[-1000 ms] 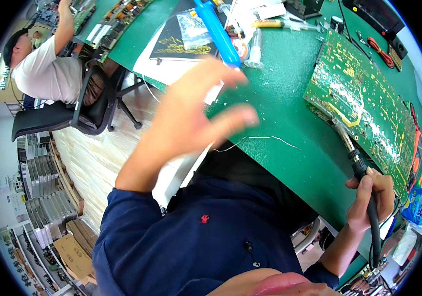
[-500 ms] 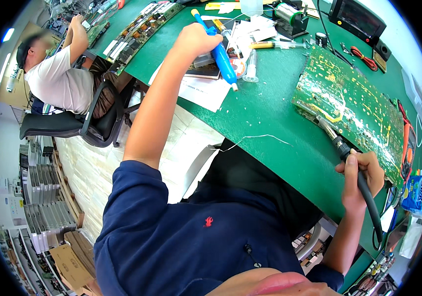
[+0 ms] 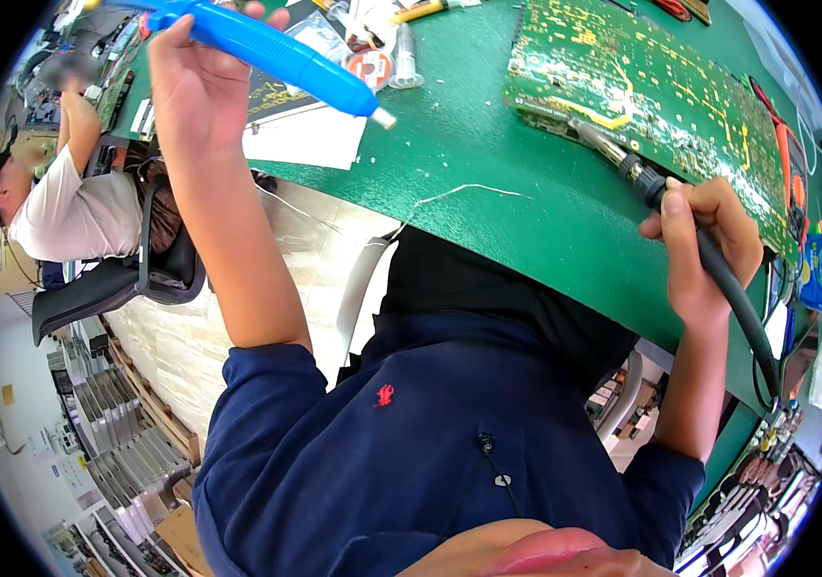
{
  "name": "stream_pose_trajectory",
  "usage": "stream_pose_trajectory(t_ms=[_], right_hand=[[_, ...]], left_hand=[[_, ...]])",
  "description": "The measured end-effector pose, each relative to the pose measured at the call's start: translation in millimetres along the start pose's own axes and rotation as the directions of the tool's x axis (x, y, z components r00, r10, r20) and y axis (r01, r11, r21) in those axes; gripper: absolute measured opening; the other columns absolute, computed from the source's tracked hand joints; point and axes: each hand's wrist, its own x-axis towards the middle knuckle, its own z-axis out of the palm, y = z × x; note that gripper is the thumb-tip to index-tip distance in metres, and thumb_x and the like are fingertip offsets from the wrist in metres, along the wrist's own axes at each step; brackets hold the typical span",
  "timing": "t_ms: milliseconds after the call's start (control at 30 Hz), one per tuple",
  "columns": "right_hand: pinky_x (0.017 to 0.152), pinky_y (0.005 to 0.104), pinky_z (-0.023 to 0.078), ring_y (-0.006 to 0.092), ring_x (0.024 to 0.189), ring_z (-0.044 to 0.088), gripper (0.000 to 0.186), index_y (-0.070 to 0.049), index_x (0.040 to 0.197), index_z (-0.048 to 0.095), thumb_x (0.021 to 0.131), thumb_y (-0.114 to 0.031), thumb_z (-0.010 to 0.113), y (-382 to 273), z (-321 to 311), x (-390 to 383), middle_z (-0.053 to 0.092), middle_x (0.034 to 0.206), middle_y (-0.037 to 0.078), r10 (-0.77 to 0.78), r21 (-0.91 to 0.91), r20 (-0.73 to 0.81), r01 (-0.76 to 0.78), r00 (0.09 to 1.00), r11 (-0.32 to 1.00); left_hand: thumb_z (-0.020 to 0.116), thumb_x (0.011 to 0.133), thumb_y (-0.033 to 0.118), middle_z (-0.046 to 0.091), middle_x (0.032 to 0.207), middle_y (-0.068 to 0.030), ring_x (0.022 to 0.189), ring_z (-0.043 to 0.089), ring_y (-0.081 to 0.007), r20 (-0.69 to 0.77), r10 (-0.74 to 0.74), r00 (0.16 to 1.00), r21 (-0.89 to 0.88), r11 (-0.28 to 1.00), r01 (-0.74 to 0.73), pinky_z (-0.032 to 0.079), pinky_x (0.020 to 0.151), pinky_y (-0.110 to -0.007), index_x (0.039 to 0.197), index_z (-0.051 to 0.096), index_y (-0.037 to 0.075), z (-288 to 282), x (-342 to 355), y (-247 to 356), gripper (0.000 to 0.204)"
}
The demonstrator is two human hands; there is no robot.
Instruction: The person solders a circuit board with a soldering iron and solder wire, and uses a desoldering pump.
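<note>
Raised over the far left part of the bench, my left hand [image 3: 201, 101] is closed around a blue solder sucker [image 3: 281, 56]. Its pale nozzle slants down to the right, clear of the board. My right hand [image 3: 709, 255] grips a soldering iron [image 3: 644, 180] with a thick dark cable running back along the wrist. The iron's metal end meets the near left edge of a large green circuit board [image 3: 680, 106]; its exact tip is hard to make out. The board lies solder side up, with shiny traces and joints.
A braid spool [image 3: 370, 67], a clear syringe [image 3: 405, 60] and white paper [image 3: 320, 144] lie left of the board. A thin pale wire [image 3: 473, 188] crosses the green bench [image 3: 449, 144] near its front edge. Another person [image 3: 74, 207] sits at the left; a blue packet [image 3: 820, 269] is at right.
My left hand has lifted the solder sucker up and left, and it looks larger. The view has shifted, so the bench sits higher. The right hand keeps the iron at the board's edge.
</note>
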Motion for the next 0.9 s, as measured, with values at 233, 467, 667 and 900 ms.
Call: stream_pose_trajectory(t_ms=[233,467,667,900], right_hand=[[0.05,0.0184,0.042,0.0068,0.053,0.058,0.008,0.002,0.076,0.054,0.082,0.001,0.059,1.2,-0.3,-2.1,0.06,0.057,0.008,0.006,0.01,-0.017,-0.006,1.0,1.0],[0.05,0.0183,0.043,0.0075,0.054,0.059,0.01,0.001,0.074,0.054,0.082,0.0,0.061,2.9,1.2,-1.2,0.06,0.058,0.008,-0.013,0.013,-0.017,0.014,1.0,1.0],[0.05,0.0185,0.044,0.0086,0.054,0.06,0.011,0.001,0.073,0.054,0.081,0.0,0.061,2.1,1.7,-2.6,0.061,0.06,0.008,-0.004,0.014,-0.028,0.005,1.0,1.0],[0.05,0.019,0.044,0.0088,0.054,0.06,0.01,0.002,0.073,0.054,0.081,0.0,0.061,3.6,1.3,-2.1,0.061,0.06,0.008,-0.02,0.016,-0.021,0.02,1.0,1.0]], left_hand=[[0.041,0.096,0.017,0.05,0.087,-0.0085,0.084,0.05,-0.0217,-0.114,0.278,0.954,-0.113,0.95,-0.29,0.042,0.087,-0.043,0.106,0.047,0.003,125.1,-24.8,-42.2,0.018],[0.042,0.098,0.019,0.05,0.083,-0.0043,0.079,0.051,-0.0164,-0.126,0.315,0.941,-0.131,0.935,-0.33,0.043,0.081,-0.036,0.109,0.047,0.004,135.3,-21.5,-74.2,0.019],[0.043,0.098,0.019,0.051,0.081,-0.0043,0.078,0.052,-0.0157,-0.159,0.281,0.946,-0.116,0.947,-0.301,0.045,0.079,-0.036,0.107,0.049,0.005,138.6,-23.1,-78.9,0.018],[0.045,0.097,0.019,0.051,0.08,-0.0045,0.078,0.052,-0.0157,-0.172,0.286,0.943,-0.087,0.949,-0.303,0.046,0.078,-0.034,0.107,0.049,0.005,159.0,-28.3,-81.6,0.018]])
